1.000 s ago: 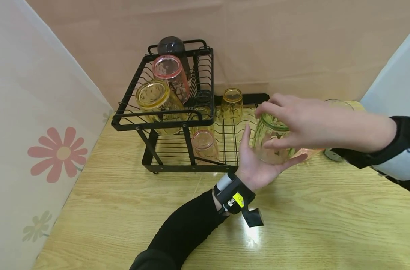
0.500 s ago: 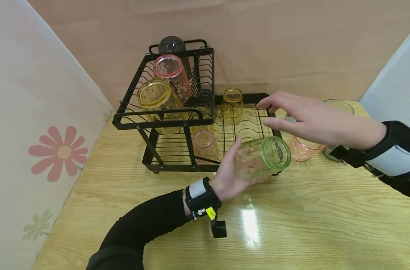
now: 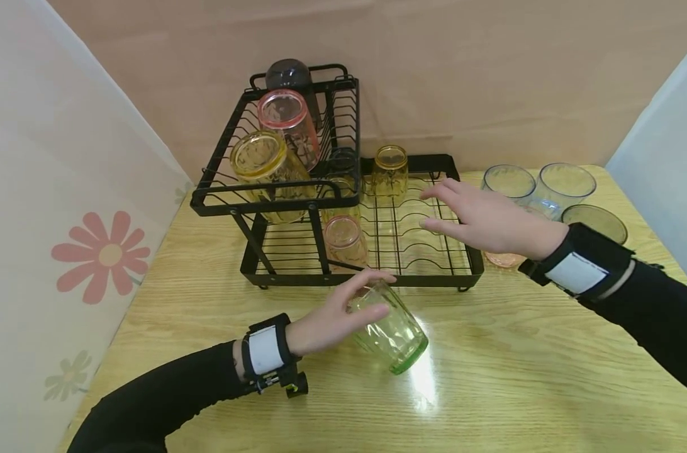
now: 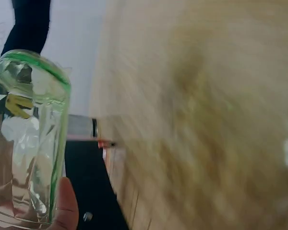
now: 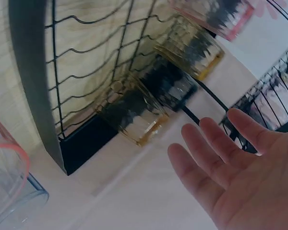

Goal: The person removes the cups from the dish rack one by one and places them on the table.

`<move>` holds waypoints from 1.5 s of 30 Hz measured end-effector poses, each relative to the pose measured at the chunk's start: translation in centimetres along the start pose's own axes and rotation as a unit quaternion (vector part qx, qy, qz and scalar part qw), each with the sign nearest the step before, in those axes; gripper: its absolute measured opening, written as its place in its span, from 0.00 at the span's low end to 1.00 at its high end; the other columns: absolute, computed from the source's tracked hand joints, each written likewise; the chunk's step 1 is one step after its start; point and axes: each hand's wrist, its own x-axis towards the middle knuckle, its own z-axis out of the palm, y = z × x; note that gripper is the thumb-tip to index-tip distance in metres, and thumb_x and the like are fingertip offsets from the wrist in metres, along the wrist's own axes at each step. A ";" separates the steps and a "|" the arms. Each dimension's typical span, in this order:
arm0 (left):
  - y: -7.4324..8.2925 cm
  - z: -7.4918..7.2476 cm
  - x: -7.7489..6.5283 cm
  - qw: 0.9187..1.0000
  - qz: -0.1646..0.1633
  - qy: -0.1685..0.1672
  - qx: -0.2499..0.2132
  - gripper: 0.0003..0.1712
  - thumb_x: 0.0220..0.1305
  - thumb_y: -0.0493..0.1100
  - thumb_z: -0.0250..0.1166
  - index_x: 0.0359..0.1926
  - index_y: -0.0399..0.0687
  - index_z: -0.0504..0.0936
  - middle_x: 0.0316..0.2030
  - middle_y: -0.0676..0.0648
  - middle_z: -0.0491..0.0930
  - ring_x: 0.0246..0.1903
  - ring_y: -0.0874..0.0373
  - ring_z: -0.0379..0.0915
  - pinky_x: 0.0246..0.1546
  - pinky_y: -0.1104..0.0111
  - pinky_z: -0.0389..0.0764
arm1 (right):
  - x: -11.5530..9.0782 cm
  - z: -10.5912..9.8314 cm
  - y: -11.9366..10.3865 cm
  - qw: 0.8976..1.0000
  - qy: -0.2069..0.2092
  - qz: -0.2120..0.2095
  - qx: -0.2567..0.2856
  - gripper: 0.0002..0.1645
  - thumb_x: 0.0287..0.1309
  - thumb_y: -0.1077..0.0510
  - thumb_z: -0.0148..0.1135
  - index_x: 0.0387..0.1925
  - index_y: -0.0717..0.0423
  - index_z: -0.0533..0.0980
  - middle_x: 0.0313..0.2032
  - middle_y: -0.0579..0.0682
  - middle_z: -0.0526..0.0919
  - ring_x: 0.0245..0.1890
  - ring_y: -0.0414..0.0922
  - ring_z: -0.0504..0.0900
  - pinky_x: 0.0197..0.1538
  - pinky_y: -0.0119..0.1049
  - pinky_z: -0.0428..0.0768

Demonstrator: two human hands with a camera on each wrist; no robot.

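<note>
My left hand [image 3: 331, 319] grips a clear green drinking glass [image 3: 396, 333] in front of the rack, above the table. The glass is tilted, its thick green base pointing toward the lower right. In the left wrist view the green glass [image 4: 31, 139] fills the left side, with a fingertip [image 4: 66, 203] against its wall. My right hand [image 3: 485, 217] holds nothing and hovers over the right part of the black dish rack [image 3: 434, 281], fingers extended. From the right wrist, the hand [image 5: 245, 177] shows a bare palm.
On the rack's upper tier stand upside-down yellow [image 3: 264, 170], pink [image 3: 289, 126] and dark [image 3: 289, 75] glasses. Below are small yellow [image 3: 390, 173] and pink [image 3: 345, 242] ones. Clear blue-rimmed glasses [image 3: 567, 182] and a dark-rimmed glass [image 3: 595, 225] stand at the right, with a pink one [image 3: 504, 259] partly hidden.
The left hand took the green glass from the right hand, moved it left and toward the front, and turned it base down-right. The right hand let go and shifted slightly left.
</note>
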 end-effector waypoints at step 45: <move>-3.8 -4.6 -3.6 0.787 0.177 0.007 0.590 0.39 0.59 0.67 0.63 0.65 0.51 0.72 0.63 0.36 0.68 0.60 0.43 0.66 0.48 0.49 0.78 | -1.3 2.2 1.2 0.996 0.011 -0.030 -0.083 0.35 0.69 0.37 0.51 0.64 0.59 0.68 0.61 0.60 0.69 0.59 0.59 0.70 0.54 0.57 0.73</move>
